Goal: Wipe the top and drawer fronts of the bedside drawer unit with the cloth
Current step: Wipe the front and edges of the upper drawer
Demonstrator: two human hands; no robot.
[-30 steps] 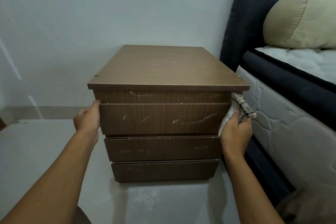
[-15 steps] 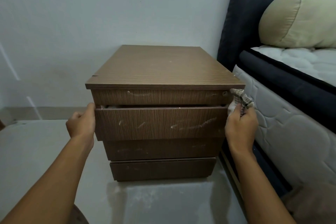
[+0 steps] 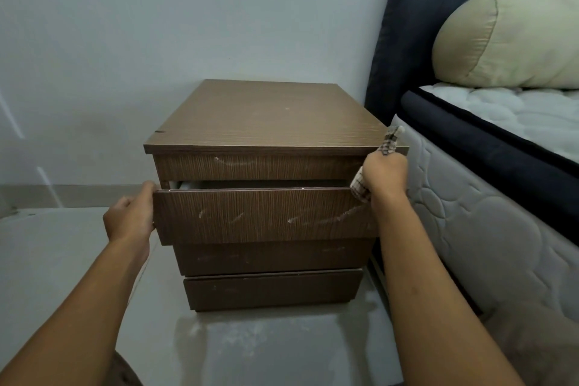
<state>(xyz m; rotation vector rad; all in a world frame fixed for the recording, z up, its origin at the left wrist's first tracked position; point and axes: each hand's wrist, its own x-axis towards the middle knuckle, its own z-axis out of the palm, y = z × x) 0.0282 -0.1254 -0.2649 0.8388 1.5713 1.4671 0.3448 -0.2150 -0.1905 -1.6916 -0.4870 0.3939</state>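
The drawer unit (image 3: 266,122) is brown with a fine wood grain, its drawer fronts streaked with pale whitish smears. The cloth (image 3: 390,142) is checked in beige, brown and white. The wall (image 3: 156,25) is pale blue-grey, the floor (image 3: 62,244) grey, the headboard (image 3: 423,25) dark navy, the pillow (image 3: 507,37) cream, and the quilted mattress (image 3: 470,229) white with a navy band.

The left hand (image 3: 130,219) has its fingertips hidden behind the left edge of the drawer (image 3: 266,216). Curled fingers (image 3: 383,160) of the right hand (image 3: 386,174) cover the middle of the cloth (image 3: 391,139); only its ends show above and below them. Between both sets of fingers, the drawer's inside is a dim slit. Far right of them, the pillow (image 3: 507,37) is cut off.
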